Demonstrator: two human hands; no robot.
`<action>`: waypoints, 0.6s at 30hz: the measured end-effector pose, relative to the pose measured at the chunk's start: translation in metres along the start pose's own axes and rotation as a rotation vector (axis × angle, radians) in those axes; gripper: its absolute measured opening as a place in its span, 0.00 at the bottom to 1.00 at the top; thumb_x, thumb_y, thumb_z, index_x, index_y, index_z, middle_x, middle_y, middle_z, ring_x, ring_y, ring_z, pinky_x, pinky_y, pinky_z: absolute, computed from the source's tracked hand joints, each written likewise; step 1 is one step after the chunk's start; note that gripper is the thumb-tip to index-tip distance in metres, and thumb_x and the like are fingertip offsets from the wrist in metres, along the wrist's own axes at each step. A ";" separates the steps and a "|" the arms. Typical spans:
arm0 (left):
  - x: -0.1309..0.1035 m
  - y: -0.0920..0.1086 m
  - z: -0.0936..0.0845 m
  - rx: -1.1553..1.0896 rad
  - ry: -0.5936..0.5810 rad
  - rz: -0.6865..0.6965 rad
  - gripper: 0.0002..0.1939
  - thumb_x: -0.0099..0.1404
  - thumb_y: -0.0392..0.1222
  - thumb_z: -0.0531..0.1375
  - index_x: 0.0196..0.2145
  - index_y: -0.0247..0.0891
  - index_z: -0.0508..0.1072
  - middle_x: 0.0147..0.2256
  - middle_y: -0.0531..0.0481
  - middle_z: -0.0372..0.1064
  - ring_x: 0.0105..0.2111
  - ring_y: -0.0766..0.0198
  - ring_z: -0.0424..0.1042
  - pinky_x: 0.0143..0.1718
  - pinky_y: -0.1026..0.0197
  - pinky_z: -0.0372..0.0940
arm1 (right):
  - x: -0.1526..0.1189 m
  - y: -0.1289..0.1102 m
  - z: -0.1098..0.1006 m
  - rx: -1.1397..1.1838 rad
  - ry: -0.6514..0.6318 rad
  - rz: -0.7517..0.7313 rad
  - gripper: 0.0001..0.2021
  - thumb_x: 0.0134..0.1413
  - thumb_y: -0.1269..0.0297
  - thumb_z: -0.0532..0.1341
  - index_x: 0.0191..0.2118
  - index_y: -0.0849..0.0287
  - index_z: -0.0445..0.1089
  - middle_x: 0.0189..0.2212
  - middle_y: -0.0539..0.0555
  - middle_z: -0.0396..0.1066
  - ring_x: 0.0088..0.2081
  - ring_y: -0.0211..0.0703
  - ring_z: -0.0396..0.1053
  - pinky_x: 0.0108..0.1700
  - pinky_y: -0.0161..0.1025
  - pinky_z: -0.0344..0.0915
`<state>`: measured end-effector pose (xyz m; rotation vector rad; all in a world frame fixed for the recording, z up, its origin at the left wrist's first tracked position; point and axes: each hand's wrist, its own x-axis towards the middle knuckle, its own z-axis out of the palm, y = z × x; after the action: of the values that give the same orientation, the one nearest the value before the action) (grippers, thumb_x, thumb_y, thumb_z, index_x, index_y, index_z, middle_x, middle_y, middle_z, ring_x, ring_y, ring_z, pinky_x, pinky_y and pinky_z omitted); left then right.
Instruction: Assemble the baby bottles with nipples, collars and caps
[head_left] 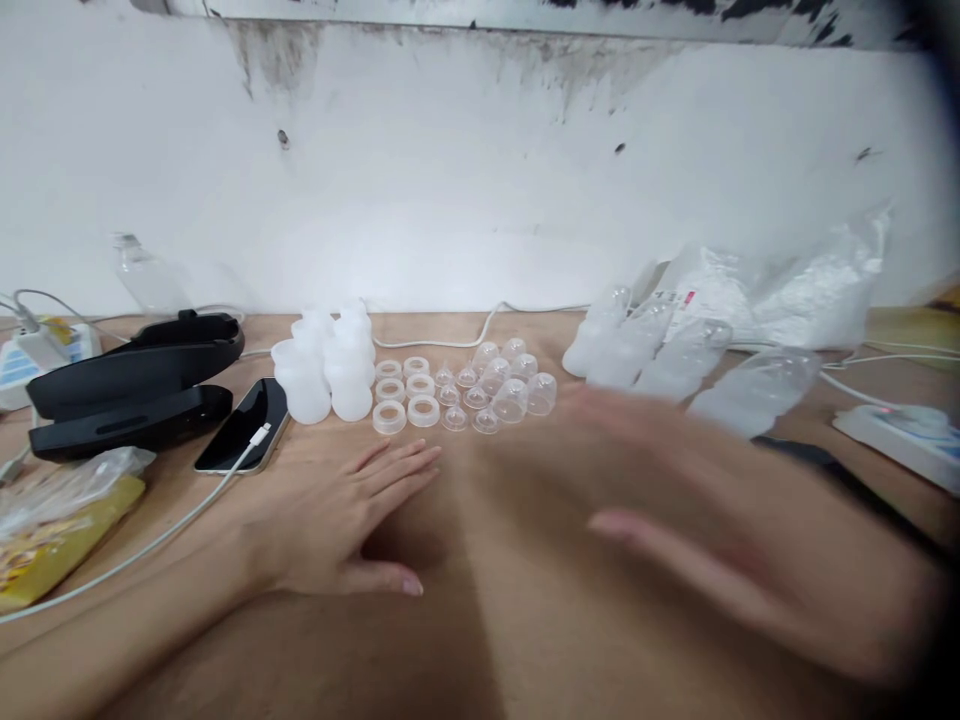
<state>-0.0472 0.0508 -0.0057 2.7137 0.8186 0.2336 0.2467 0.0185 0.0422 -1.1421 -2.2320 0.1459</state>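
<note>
Both hands were empty here. The left hand (pixel 352 525) lay flat on the tabletop (pixel 480 640), grip spread, just near of the clear rings (pixel 406 396). The right hand (pixel 720 510) was a blur over the tabletop, fingers spread, holding nothing, near the clear caps (pixel 510 385) and the bagged bottles (pixel 690 360). Those little parts looked light, thin and slippery, so probably best pinched by the rim. White bottles (pixel 326 365) stood left of them.

Readable text: none.
Bag (pixel 780 290), upper right: red label mark, too blurred to read.
Packet (pixel 52 530), lower left: print illegible.
</note>
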 end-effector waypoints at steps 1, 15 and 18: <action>-0.001 -0.002 0.001 0.021 -0.041 0.010 0.41 0.58 0.58 0.54 0.61 0.39 0.41 0.61 0.43 0.38 0.61 0.52 0.40 0.59 0.44 0.36 | 0.004 -0.007 0.016 -0.035 -0.139 -0.148 0.28 0.48 0.55 0.59 0.57 0.46 0.55 0.56 0.50 0.58 0.55 0.54 0.57 0.57 0.50 0.53; -0.002 -0.008 0.008 0.041 -0.138 -0.009 0.40 0.61 0.58 0.49 0.61 0.39 0.32 0.62 0.45 0.31 0.61 0.57 0.36 0.60 0.48 0.31 | 0.006 0.008 0.087 0.019 -0.560 -0.163 0.30 0.57 0.52 0.48 0.62 0.60 0.42 0.62 0.57 0.38 0.62 0.49 0.35 0.61 0.53 0.38; -0.002 -0.007 0.007 0.049 -0.148 -0.015 0.39 0.61 0.58 0.48 0.61 0.39 0.33 0.62 0.45 0.31 0.61 0.57 0.36 0.60 0.48 0.32 | 0.007 0.007 0.088 0.004 -0.565 -0.161 0.30 0.57 0.51 0.47 0.61 0.61 0.43 0.62 0.57 0.38 0.62 0.48 0.35 0.61 0.52 0.37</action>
<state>-0.0506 0.0538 -0.0147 2.7302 0.8109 0.0087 0.1978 0.0433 -0.0276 -0.9978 -2.8014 0.4538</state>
